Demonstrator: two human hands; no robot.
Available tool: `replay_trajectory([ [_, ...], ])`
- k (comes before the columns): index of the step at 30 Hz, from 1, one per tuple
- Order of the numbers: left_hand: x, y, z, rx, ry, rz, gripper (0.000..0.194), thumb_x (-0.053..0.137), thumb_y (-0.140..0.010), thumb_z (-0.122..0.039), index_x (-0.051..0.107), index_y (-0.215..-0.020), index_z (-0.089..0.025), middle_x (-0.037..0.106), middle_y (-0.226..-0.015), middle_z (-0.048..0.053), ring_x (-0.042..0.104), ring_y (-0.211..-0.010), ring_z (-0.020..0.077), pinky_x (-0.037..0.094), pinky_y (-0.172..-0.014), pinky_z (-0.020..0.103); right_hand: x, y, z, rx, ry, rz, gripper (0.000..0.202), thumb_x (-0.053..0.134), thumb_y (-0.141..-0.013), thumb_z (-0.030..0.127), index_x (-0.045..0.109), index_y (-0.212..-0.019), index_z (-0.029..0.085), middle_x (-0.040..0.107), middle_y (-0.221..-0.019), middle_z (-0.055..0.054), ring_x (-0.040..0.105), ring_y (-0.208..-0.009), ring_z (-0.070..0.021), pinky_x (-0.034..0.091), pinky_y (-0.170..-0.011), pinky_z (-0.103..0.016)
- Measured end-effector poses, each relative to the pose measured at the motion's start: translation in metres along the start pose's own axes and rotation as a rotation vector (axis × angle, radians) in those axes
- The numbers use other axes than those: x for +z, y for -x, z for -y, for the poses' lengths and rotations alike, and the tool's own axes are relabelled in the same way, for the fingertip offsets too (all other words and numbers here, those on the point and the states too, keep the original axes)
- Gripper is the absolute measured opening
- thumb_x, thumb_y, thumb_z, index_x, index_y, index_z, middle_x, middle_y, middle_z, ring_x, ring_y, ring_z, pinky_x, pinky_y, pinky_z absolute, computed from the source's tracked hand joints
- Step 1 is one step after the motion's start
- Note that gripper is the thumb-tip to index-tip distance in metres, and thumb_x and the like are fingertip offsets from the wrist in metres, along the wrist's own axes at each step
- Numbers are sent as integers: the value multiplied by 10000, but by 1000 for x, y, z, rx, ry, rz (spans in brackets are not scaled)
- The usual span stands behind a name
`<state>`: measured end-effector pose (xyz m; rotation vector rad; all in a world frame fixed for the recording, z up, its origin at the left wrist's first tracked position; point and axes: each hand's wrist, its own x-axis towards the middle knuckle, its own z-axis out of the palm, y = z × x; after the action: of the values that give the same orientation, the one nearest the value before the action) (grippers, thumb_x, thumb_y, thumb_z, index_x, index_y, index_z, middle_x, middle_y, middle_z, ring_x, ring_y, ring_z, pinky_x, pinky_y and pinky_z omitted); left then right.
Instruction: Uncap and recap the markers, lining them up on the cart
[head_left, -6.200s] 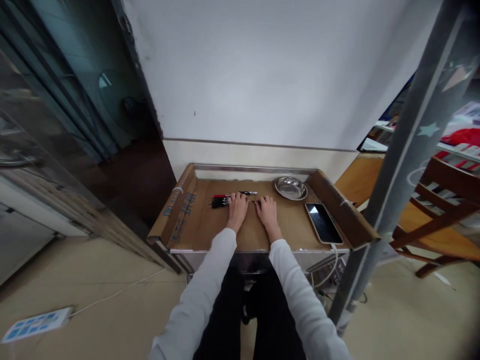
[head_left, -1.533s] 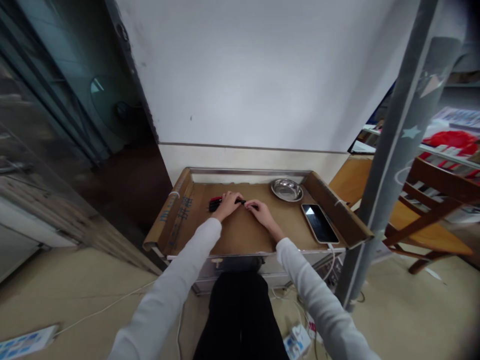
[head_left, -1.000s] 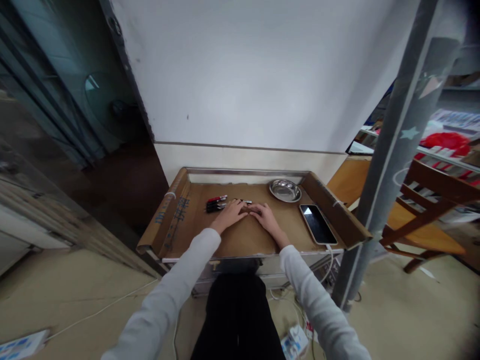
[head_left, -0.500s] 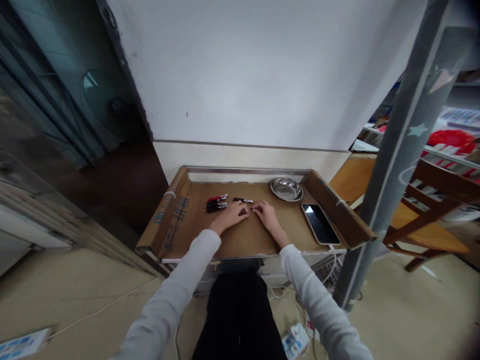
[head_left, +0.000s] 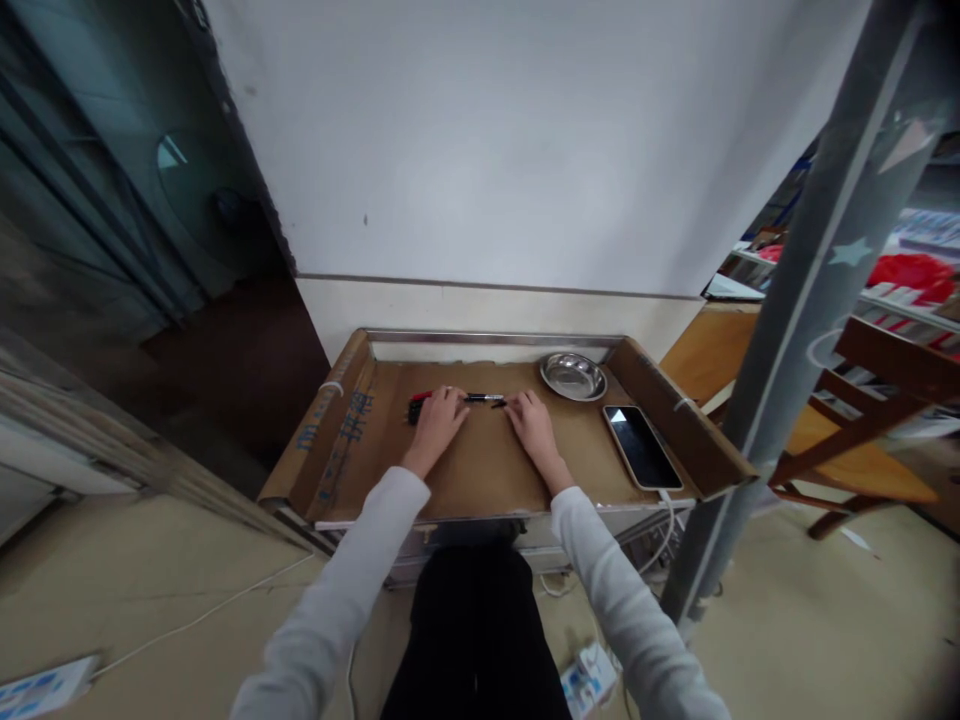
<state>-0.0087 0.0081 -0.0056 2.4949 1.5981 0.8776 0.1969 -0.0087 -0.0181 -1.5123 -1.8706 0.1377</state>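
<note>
left hand (head_left: 435, 428): palm down over the pen bundle (head_left: 414, 411), fingers bent; whether its grip is closed on anything cannot be told (the fingers hide part of the bundle).
right hand (head_left: 532, 420): grip nearly closed, thumb and fingertips pinching a small dark piece (head_left: 498, 405) that points leftward.
black pen (head_left: 482, 398): between the hands, its left end by the left fingertips, the small dark piece just beside it.
red pen (head_left: 421, 397): at the bundle's far side, partly covered.
tabletop (head_left: 480, 470): cardboard, with raised flaps left and right and a metal rail behind.
open room: cardboard surface runs from both hands to the front edge; steel dish (head_left: 574, 377) and phone (head_left: 642, 447) sit rightward.
</note>
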Motion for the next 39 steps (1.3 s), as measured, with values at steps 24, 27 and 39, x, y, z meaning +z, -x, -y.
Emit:
replay_trajectory([
  [24,-18,5,-32,-33,697,-181,328,580,-802,-277,533,-1119,-204,625,-1006,57,598,-890,163,475,-817,311,3,7,51,705,-1452,314,133,549,-791,239,634,-839,150,659,-754,-24,576,-608,-77,442,-546,-175],
  [27,-12,-9,-44,-46,783,-203,431,604,-784,-250,464,-1188,-203,645,-944,51,621,-802,147,499,-772,306,-4,3,48,847,-1635,365,133,480,-841,182,608,-816,155,672,-739,-26,588,-594,-69,478,-558,-165],
  [39,-18,-1,-42,-62,816,-203,267,558,-810,-314,604,-1042,-190,649,-1016,58,610,-873,152,485,-812,296,2,5,29,747,-1718,410,103,509,-829,152,607,-856,168,643,-739,-6,592,-641,-62,509,-619,-140],
])
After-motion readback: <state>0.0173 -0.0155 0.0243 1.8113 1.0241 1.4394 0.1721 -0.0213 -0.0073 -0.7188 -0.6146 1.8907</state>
